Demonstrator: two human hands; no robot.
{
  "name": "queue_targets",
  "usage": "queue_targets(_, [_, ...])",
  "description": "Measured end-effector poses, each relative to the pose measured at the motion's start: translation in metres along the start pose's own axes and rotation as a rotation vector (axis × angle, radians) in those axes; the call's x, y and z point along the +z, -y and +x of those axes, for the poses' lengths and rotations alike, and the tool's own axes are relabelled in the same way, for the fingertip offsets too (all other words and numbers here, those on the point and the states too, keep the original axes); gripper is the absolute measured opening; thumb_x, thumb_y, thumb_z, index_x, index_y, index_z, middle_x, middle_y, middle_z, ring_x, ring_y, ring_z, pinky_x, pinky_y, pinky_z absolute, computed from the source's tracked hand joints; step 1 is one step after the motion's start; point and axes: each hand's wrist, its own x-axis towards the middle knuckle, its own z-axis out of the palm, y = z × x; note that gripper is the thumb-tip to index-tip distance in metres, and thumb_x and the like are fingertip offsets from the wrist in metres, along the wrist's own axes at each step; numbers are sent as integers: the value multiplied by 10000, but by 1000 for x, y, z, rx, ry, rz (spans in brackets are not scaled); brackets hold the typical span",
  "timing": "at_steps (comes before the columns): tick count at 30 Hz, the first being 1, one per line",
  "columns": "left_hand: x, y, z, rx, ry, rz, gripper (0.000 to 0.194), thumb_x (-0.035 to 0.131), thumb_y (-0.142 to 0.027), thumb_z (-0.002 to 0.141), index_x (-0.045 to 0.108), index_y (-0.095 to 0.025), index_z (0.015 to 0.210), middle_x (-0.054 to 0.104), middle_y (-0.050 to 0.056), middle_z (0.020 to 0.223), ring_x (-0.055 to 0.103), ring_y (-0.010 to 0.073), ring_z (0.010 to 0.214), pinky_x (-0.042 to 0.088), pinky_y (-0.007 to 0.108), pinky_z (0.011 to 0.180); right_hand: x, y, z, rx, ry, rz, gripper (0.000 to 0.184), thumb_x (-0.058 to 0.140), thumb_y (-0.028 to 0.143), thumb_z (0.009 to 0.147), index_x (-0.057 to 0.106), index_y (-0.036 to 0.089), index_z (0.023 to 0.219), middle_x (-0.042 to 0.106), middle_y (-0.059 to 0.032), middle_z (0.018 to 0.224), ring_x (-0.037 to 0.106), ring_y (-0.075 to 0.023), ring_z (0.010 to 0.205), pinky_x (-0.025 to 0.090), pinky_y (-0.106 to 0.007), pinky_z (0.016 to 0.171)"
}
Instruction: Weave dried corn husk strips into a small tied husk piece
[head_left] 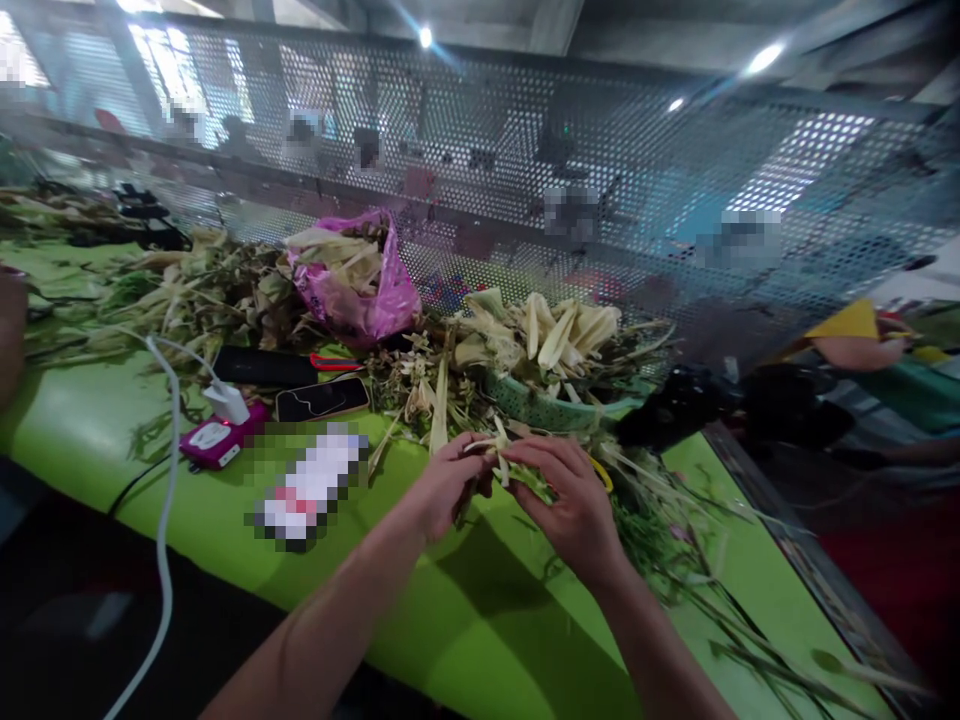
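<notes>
Above the green table my left hand [448,482] pinches a small piece of pale corn husk [501,440], its narrow strips splayed out at the top. My right hand [571,498] meets it from the other side, its fingertips closed on the strips. The inner fingers of the left hand are partly hidden. Just beyond the hands sits a green basket [517,400] heaped with dried corn husks [559,335]. One long husk strip [439,410] lies behind my left hand.
A pink plastic bag [390,290] of husks stands among dried plants [247,290] at the back. Left are a phone [322,400], a purple power socket [217,440] and a white cable [169,480]. Stems [675,550] lie right. A perforated metal screen [480,130] rises behind.
</notes>
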Motion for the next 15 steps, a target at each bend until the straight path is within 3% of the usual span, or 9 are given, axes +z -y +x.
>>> queue_targets(6, [-1, 5, 2, -50, 49, 114, 249, 672, -259, 701, 648, -151, 924, 537, 3, 725, 383, 55, 559, 252, 199, 499, 5, -2, -5, 47, -88, 19, 113, 616, 215, 824, 675, 260, 909, 687, -46, 903, 590, -220, 880, 425, -375, 825])
queue_targets(9, [2, 4, 0, -47, 46, 191, 325, 642, -244, 701, 643, -168, 1017, 564, 11, 757, 387, 70, 584, 239, 208, 508, 5, 2, -6, 224, -158, 162, 58, 590, 255, 850, 642, 232, 836, 651, -36, 819, 575, -194, 795, 432, -334, 766])
queue_targets(15, [5, 3, -3, 18, 87, 333, 349, 562, -187, 700, 646, -184, 1039, 537, -14, 713, 341, 75, 564, 244, 218, 525, 5, 2, -5, 591, -177, 569, 179, 614, 387, 817, 612, 210, 835, 604, -20, 768, 528, -171, 698, 422, -283, 653])
